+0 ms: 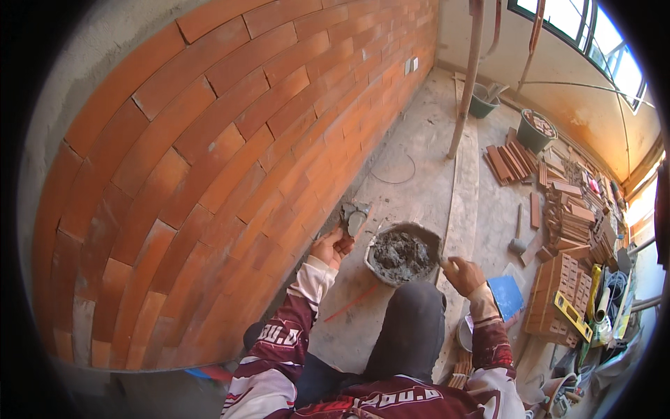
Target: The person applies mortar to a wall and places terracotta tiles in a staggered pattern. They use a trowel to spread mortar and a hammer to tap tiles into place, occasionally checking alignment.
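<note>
My left hand [331, 249] is closed on the near end of a thin brick tile [364, 221], beside the foot of the brick-faced wall [230, 181]. Grey mortar [354, 222] sits on or right next to this tile. A tub [437, 241] of wet grey mortar [401, 256] stands on the floor between my hands, in front of my knee. My right hand [465, 276] is at the tub's right rim, its fingers closed. What they grip, if anything, is too small to make out.
A wooden pole [465, 91] rises from the floor ahead. To the right lie stacked brick tiles [513, 162], a mallet [517, 244], a blue sheet [506, 296], hollow bricks [555, 293] and a yellow spirit level [573, 318]. Two buckets, one a green bucket [536, 131], stand farther back.
</note>
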Demonstrator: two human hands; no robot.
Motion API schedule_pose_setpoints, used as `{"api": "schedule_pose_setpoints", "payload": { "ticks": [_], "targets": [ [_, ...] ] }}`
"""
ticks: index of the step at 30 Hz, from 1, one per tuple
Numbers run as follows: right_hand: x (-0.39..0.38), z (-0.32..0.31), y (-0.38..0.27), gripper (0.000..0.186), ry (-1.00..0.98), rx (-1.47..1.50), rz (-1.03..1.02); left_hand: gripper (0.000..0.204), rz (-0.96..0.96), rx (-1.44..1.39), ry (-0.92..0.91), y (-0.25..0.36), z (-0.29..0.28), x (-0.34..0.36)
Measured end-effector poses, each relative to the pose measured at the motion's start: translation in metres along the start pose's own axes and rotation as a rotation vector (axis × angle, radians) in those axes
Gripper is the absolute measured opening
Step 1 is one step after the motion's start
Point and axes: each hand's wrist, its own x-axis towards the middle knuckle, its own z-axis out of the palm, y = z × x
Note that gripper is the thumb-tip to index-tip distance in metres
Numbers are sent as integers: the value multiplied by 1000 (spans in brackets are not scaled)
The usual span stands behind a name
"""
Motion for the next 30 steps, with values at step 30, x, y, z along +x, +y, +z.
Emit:
{"api": "schedule_pose_setpoints", "payload": {
  "ticks": [30],
  "targets": [
    [13,33,-6,42,-336,-188,211,31,499,459,140,21,-28,-92]
  ]
}}
